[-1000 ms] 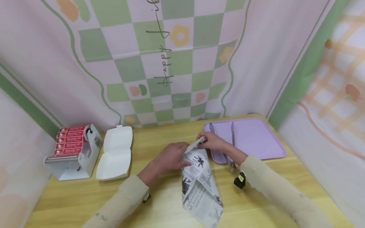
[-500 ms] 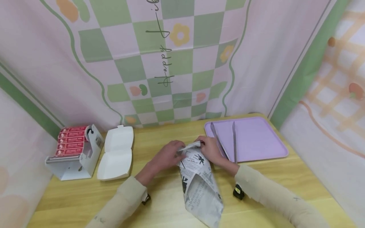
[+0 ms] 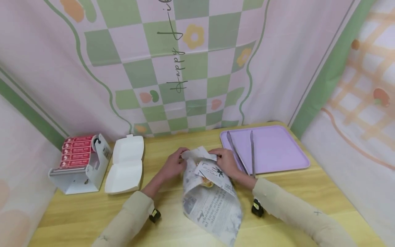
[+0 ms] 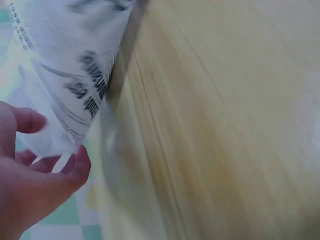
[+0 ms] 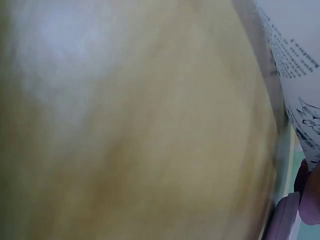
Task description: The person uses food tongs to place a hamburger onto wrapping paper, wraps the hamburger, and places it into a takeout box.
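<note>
Newspaper-print food wrapping paper (image 3: 213, 209) lies in front of me, its near end spread to a point. Between its layers a bit of yellow and orange food (image 3: 207, 182) shows; most of it is hidden. My left hand (image 3: 173, 164) holds the far left edge of the paper. In the left wrist view, the paper (image 4: 75, 75) passes between the thumb and fingers of that hand (image 4: 37, 175). My right hand (image 3: 226, 161) grips the far right edge beside the printed palm tree. Only its fingertips (image 5: 312, 200) show in the right wrist view, at the paper's corner.
A lilac tray (image 3: 277, 151) stands at the back right, with metal tongs (image 3: 253, 151) lying over its left part and front rim. To the left are an open white clamshell box (image 3: 124, 175) and a white dispenser (image 3: 77, 178) with red-printed rolls. A patterned curtain (image 3: 191, 68) hangs behind the table.
The far end of the paper has been unfolded and pulled wider. My left hand has moved left with its edge. The food inside has come into sight.
</note>
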A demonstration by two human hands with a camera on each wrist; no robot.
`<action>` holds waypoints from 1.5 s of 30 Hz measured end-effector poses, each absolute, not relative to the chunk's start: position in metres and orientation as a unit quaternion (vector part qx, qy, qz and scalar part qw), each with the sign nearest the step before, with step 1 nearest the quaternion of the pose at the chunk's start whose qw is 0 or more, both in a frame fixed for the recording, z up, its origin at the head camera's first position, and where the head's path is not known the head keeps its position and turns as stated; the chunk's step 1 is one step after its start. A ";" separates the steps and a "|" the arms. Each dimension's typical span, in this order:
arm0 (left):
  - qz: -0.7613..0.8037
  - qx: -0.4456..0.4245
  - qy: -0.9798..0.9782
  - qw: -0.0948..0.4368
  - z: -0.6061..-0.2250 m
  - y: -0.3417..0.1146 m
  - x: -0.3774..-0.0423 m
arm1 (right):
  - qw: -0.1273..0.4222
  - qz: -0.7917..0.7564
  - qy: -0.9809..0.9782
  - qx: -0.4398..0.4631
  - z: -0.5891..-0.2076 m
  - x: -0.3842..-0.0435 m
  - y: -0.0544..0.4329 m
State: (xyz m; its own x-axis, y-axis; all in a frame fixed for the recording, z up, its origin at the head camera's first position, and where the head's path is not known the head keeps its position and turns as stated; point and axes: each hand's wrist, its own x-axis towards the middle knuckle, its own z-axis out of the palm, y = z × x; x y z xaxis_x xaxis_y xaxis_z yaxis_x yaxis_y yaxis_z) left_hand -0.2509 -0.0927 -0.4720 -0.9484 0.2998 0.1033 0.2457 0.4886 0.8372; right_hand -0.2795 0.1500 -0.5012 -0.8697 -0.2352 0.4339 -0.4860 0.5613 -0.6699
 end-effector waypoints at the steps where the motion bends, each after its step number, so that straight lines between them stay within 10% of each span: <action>1: 0.490 0.148 0.858 0.039 -0.473 -0.095 -0.252 | 0.143 0.424 -0.872 0.199 -0.501 -0.280 0.150; 15: 0.540 -0.013 0.824 0.173 -0.463 -0.112 -0.240 | -0.011 0.505 -0.858 0.091 -0.482 -0.271 0.152; 23: 0.559 -0.002 0.806 0.194 -0.447 -0.129 -0.215 | -0.097 0.427 -0.868 0.233 -0.452 -0.226 0.186; 36: 0.697 0.000 0.707 0.120 -0.454 -0.067 -0.222 | 0.035 0.340 -0.909 0.240 -0.449 -0.205 0.198; 45: 0.367 0.274 0.887 -0.063 -0.474 -0.047 -0.211 | 0.037 0.369 -0.897 0.241 -0.450 -0.204 0.193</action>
State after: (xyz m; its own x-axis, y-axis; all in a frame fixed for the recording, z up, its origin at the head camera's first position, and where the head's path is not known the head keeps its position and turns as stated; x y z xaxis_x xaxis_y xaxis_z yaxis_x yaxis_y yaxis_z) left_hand -0.2115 -0.0472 -0.4742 -0.8424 0.4386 0.3130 0.5315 0.5803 0.6171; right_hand -0.2039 0.1927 -0.4497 -0.8809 -0.4053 0.2446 -0.4600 0.6110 -0.6443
